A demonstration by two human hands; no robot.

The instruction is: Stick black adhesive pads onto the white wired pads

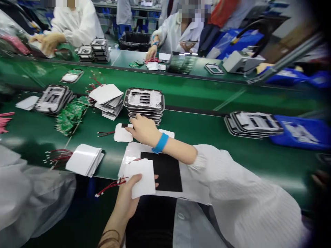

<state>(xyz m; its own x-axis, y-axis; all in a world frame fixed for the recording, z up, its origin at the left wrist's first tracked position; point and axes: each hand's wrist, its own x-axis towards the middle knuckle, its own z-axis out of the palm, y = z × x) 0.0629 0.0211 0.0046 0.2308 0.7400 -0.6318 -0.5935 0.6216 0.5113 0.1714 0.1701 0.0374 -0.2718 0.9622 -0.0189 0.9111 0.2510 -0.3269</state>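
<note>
My left hand [131, 187] grips a small stack of white flat panels [143, 174], thumb on top and fingers beneath. Red and black leads [111, 186] with small white plugs hang from the stack's left side. Beyond it, my right hand [144, 130], with a blue wristband, is closed at the right edge of another white wired panel [121, 135], its thumb by a dark strip on that panel. The fingertips are partly hidden. Under my hands lies a white sheet [195, 182] with a black square pad [168, 172].
Stacked black-rimmed frames [144, 98] stand behind my right hand. White panel stacks [84, 158], green circuit boards [71, 115] and more frames [53, 98] are to the left. Frames [253, 123] and a blue tray [305, 141] lie right. Co-workers sit across the green divider [193, 91].
</note>
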